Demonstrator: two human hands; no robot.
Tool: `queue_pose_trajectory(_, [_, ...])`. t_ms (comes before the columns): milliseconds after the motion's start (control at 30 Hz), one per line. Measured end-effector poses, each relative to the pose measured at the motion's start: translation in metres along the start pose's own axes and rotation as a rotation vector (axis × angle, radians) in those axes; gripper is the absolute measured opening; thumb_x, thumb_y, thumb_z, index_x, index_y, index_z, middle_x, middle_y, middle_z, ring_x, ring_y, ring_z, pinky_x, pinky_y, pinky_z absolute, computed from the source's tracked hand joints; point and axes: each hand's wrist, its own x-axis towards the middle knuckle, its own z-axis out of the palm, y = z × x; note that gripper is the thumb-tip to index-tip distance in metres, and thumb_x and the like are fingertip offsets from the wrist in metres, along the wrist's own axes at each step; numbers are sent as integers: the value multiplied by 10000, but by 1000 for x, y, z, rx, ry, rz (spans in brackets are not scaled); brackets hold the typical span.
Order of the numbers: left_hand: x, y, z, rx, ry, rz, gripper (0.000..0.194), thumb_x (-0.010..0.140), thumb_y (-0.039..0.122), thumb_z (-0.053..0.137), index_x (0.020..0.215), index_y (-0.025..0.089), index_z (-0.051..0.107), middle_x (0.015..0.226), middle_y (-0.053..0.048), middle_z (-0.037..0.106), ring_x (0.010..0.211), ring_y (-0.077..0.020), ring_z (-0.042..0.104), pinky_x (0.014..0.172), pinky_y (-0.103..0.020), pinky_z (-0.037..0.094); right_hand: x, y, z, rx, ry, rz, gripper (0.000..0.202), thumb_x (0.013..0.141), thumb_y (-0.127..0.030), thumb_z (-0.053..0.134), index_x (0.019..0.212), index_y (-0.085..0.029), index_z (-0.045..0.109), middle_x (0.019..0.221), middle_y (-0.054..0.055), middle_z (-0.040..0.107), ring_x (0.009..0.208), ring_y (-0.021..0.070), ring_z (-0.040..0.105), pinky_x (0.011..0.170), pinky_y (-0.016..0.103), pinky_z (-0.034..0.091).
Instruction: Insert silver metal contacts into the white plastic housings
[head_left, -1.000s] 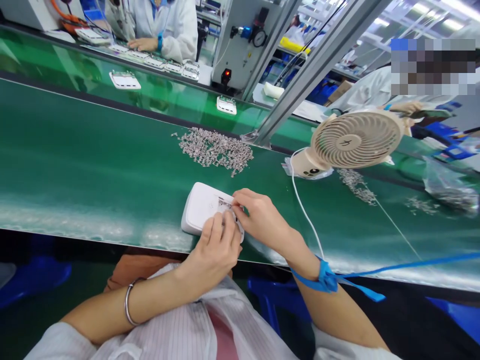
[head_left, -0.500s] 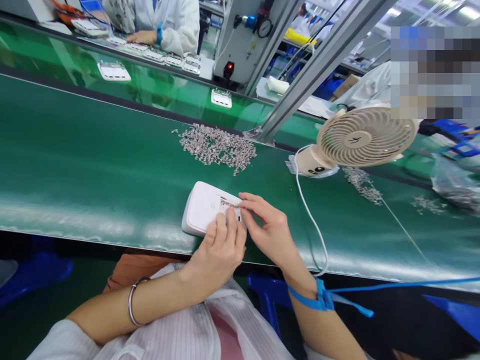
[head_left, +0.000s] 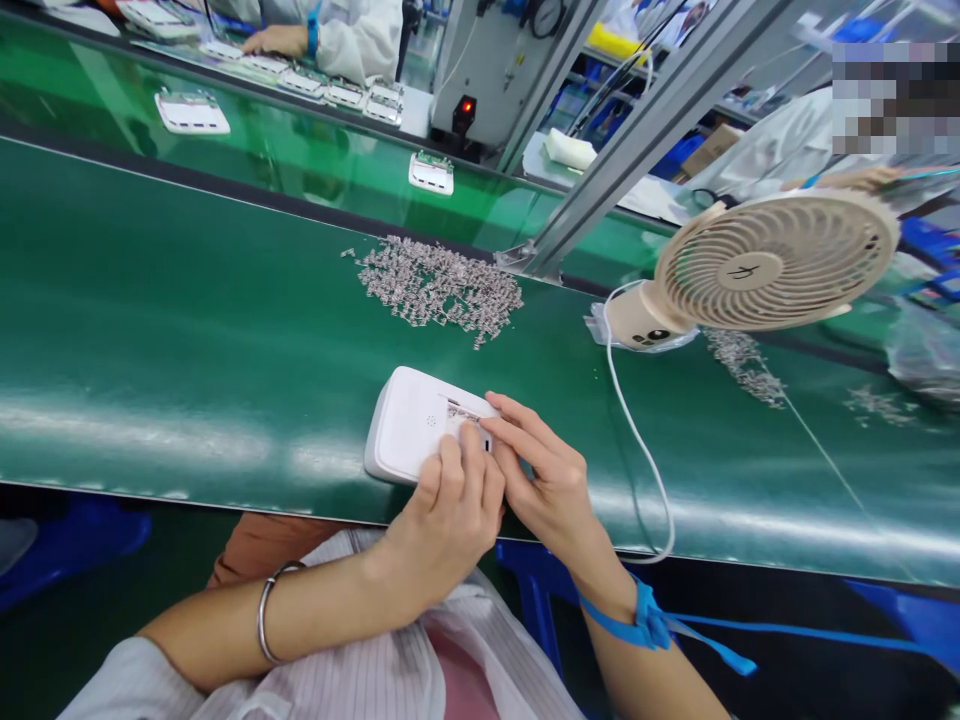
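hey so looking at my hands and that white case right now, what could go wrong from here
Fingers of both the left hand and right hand crowd the case's slot, so small parts in it could get knocked out of place. The case sits near the table's near edge; a hard push might tip it off. The fan's cord loops close to the right forearm and could snag.

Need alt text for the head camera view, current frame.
Left hand and right hand with fingers at a recessed slot in a white plastic case on a green work surface. Beyond the case lies a pile of small metal parts; a beige fan stands to the right, its white cable trailing toward the near edge.
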Motion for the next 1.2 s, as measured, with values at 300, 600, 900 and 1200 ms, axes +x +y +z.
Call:
queue_pose_trajectory(300, [-1, -2, -1, 41, -58, 23, 405, 876, 326, 449, 1204, 118, 563, 1224, -79, 609, 1029, -208, 582, 863, -288, 399, 18, -1, -9, -19, -160, 18, 144, 825, -123, 497, 853, -174, 628, 1032, 113, 628, 921, 185, 628, 785, 355, 542])
queue_pose_trajectory(600, [-7, -33, 7, -102, -116, -1, 383, 888, 332, 436, 1184, 132, 577, 1273, -110, 566, 1103, -251, 540, 884, -335, 407, 40, 4, 3, 301, -126, 438, 90, 740, -264, 601, 780, -185, 580, 752, 11, 606, 666, 117, 583, 631, 266, 513])
queue_pose_trajectory(900, [-35, -147, 15, 10, -268, -687, 626, 895, 433, 381, 1370, 27, 345, 1469, -278, 187, 1279, -556, 160, 912, -701, 268, 53, 48, 23, 188, 77, 464, 178, 724, -344, 570, 782, -175, 563, 696, -11, 529, 533, 88, 481, 510, 246, 432])
queue_pose_trajectory(1200, [-14, -81, 19, -320, -396, 275, 771, 806, 657, 401, 1382, 146, 361, 1441, -194, 339, 1257, -440, 363, 913, -522, 394, 96, 70, 50, -58, 61, 266, 71, 724, -239, 524, 716, -176, 557, 639, -12, 458, 545, 117, 441, 593, 296, 426])
